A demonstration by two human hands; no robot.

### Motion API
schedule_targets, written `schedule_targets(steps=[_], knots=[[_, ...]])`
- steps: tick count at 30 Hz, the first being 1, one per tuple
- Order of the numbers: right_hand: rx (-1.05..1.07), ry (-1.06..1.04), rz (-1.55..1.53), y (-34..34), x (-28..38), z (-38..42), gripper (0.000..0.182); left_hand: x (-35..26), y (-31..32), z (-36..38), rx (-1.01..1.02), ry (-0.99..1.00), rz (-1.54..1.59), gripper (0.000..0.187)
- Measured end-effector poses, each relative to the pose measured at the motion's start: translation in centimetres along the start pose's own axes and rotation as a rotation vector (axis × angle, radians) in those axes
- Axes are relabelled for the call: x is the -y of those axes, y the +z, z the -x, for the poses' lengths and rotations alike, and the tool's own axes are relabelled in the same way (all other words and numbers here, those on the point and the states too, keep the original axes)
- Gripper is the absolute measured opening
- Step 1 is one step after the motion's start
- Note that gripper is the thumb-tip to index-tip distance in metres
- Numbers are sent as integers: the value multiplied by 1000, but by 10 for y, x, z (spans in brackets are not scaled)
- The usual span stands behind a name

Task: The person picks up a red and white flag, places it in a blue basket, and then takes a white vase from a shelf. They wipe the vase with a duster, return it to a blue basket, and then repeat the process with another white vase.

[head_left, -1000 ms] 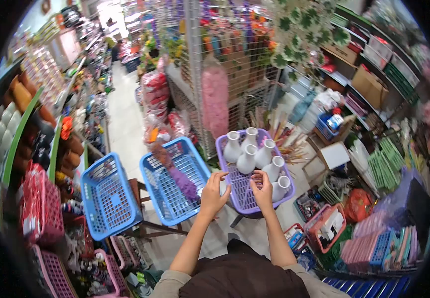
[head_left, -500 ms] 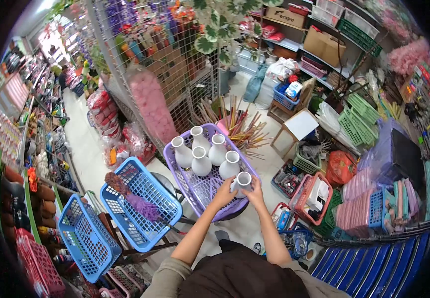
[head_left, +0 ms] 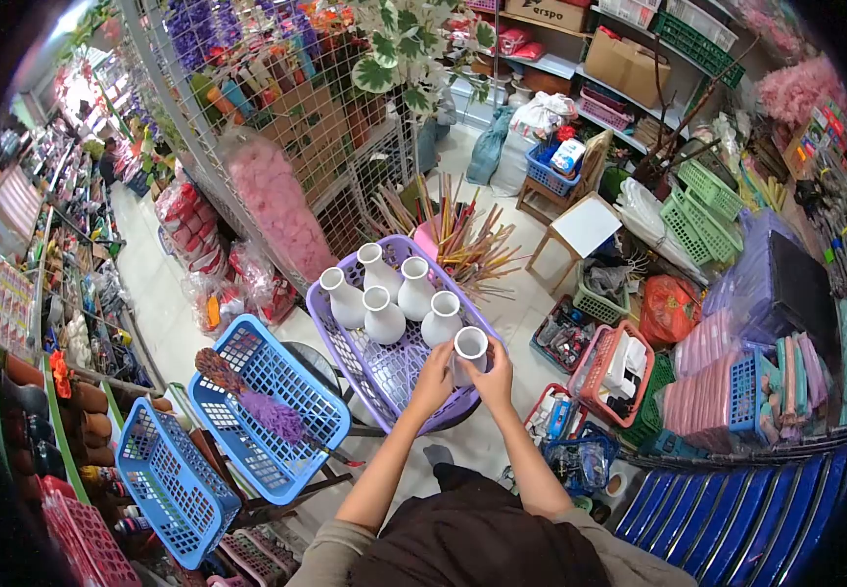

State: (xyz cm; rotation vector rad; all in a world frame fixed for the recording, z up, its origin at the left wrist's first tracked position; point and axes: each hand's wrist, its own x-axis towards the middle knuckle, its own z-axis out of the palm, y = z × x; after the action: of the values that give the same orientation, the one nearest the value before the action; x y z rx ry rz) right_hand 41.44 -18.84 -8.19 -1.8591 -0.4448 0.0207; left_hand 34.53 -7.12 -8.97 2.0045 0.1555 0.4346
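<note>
A white vase is held between my left hand and my right hand, at the near right end of a purple basket. Both hands are closed round its sides, and its open mouth faces up. Several more white vases stand upright in the basket, among them one just beyond the held vase and one nearer the middle. The held vase's lower part is hidden by my fingers.
Left of the purple basket, a blue basket holds a purple duster. Another blue basket sits beside it. Sticks fan out behind. A red basket and a white-topped stool are at the right.
The view has shifted slightly. The held vase and both hands have moved slightly left and up in view, with the vase still between them. The other vases keep their places in the basket.
</note>
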Motion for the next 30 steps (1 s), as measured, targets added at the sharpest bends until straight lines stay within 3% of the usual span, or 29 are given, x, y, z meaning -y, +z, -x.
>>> schedule_targets(steps=[3,5,7,11,15,17,21,22,24,26,30], knots=[[-3,-67,-125,13,19,-7,43,-18,-20,1,-55,1,53,64],[40,80,-276,27,26,-8,48,-32,-37,8,-97,-43,-34,70],[68,66,-293,45,33,-6,45,-30,-50,15,-160,-49,-116,79],[316,87,-315,73,89,-1,45,-28,-87,39,-304,-160,-268,84],[640,-1,-502,122,107,11,36,-23,-135,79,-523,-320,-184,76],[867,298,-773,148,117,20,36,-20,-157,105,-684,-363,-110,70],[1112,387,-576,206,104,57,39,-6,-191,162,-1032,-471,119,61],[1158,380,-572,219,99,68,39,2,-197,180,-1104,-421,245,58],[1212,380,-339,242,89,91,44,8,-208,214,-1206,-322,425,49],[1277,400,-258,276,55,114,65,14,-213,241,-1353,-266,535,35],[1296,435,-140,294,51,139,65,-17,-217,270,-1544,-354,567,29]])
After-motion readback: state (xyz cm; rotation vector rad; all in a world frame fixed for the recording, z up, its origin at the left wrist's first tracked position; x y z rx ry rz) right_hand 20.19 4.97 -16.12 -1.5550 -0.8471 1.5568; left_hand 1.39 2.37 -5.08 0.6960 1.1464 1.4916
